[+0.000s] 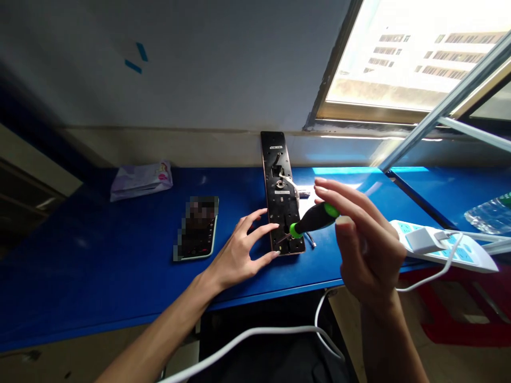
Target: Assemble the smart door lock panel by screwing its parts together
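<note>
Long black rectangular panel (282, 205) lies on blue tabletop (139, 250), near end partly hidden from me by black-and-green screwdriver (317, 217) pinched in right hand (369, 244); left hand (243, 250), loosely spread, touches panel edge. Pale-cased phone (202, 229) left, white-and-blue power strip (465, 254) right.

A grey-white wall (223, 80) rises behind the blue tabletop (131, 276), with a paler, cream-toned band (207, 146) along its foot. Two short blue strips (141, 51) mark the wall's upper left (set at different angles). At upper right, a window (351, 90) lets in strong daylight and shows a pale building (423, 80) with rows of windows; its glare brightens part of the tabletop, while the left side lies in shadow. Grey metal bars (433, 121) cross the right side, above red plastic furniture (459, 334) on a tan floor (463, 364).
</note>
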Action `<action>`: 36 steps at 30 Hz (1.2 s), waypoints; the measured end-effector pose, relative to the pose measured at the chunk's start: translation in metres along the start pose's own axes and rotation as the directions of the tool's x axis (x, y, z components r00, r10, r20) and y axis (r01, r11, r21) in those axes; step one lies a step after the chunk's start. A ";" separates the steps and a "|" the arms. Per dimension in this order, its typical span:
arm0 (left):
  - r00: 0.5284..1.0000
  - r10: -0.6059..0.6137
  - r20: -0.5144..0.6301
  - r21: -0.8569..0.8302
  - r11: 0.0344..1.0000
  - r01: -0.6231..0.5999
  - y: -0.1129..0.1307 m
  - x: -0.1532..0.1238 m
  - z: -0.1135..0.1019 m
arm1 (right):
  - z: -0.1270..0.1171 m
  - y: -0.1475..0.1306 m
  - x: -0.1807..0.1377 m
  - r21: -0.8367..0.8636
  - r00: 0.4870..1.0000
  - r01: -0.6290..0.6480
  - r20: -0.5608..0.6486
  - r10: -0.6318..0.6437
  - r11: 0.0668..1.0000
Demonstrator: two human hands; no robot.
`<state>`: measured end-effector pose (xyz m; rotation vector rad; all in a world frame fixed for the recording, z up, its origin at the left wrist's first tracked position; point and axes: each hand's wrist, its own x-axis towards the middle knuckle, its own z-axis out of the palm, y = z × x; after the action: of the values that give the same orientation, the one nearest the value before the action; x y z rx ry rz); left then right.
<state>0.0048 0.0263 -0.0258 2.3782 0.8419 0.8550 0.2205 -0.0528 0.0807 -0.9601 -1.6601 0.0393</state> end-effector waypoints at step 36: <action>0.999 -0.040 0.020 -0.013 0.999 0.040 0.000 0.000 0.000 | 0.008 0.014 0.006 0.159 0.996 -0.092 0.037 0.087 0.983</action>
<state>0.0048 0.0257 -0.0259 2.3468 0.8705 0.8178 0.2218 -0.0362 0.0762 -0.9147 -1.6144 0.2455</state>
